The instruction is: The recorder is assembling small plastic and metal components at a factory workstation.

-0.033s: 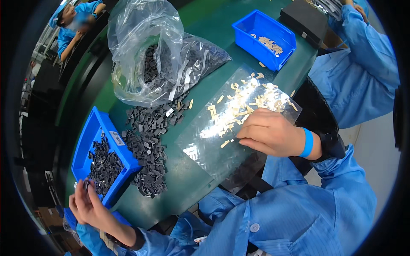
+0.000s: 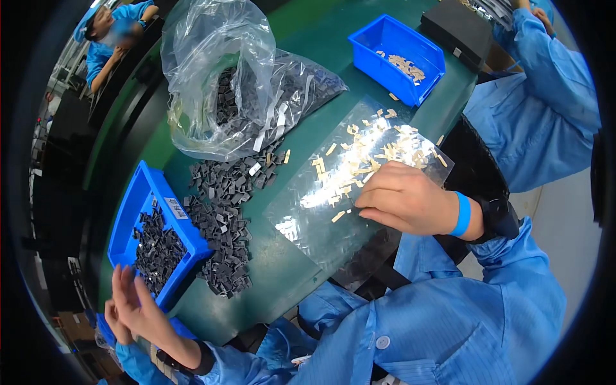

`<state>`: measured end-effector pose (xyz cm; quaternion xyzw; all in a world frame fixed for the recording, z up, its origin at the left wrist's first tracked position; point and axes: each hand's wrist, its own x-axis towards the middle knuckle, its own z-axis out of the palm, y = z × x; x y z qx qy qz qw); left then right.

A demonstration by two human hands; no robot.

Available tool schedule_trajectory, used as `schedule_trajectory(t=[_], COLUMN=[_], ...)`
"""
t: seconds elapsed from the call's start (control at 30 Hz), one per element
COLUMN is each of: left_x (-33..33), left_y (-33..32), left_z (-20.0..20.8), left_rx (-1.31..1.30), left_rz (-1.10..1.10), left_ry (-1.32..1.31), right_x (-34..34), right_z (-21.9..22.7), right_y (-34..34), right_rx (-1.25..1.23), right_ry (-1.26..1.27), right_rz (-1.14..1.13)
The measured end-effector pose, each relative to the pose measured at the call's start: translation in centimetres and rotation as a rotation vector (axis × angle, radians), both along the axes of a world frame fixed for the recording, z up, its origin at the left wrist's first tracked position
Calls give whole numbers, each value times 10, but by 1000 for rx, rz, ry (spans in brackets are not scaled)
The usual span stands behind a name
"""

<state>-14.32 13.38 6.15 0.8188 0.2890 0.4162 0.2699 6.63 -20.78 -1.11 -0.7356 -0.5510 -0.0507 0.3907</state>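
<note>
My left hand (image 2: 140, 314) is raised at the near end of a blue bin (image 2: 114, 240), its fingers apart and nothing visible between them. Small dark plastic pieces (image 2: 157, 250) lie heaped inside that bin. My right hand (image 2: 410, 202) rests over a clear plastic sheet (image 2: 298, 224), thumb and fingers pinched together. Whatever may be between those fingertips is hidden. Small cream-coloured pieces (image 2: 356, 168) are scattered across the sheet, some right beside the fingers. A loose pile of dark pieces (image 2: 221, 218) lies on the green table between the bin and the sheet.
A large clear bag (image 2: 218, 58) of dark pieces lies open at the back. At the far right stands a second blue bin (image 2: 388, 38) with cream pieces, beside a black box (image 2: 457, 32). People in blue work clothes (image 2: 532, 122) are at the right and far left.
The fingers of my left hand have opened, and the small dark piece seen at their tips is no longer there. My right hand is practically unmoved.
</note>
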Motion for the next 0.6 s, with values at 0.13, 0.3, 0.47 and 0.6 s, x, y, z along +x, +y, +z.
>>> schedule_trajectory(t=[0.13, 0.3, 0.47, 0.6], left_x=[43, 71, 85, 89], left_y=[-27, -135, -170, -171], left_z=[-5, -37, -73, -84], left_rx=[803, 422, 299, 316], left_rz=[73, -798, -897, -814], left_ry=[406, 526, 546, 522], right_x=[2, 7, 4, 7], right_z=[-3, -6, -8, -6], right_y=[-2, 7, 9, 11], right_rx=[-86, -214, -280, -340], right_ry=[-25, -90, -251, -360], right_rz=[-32, 24, 74, 91])
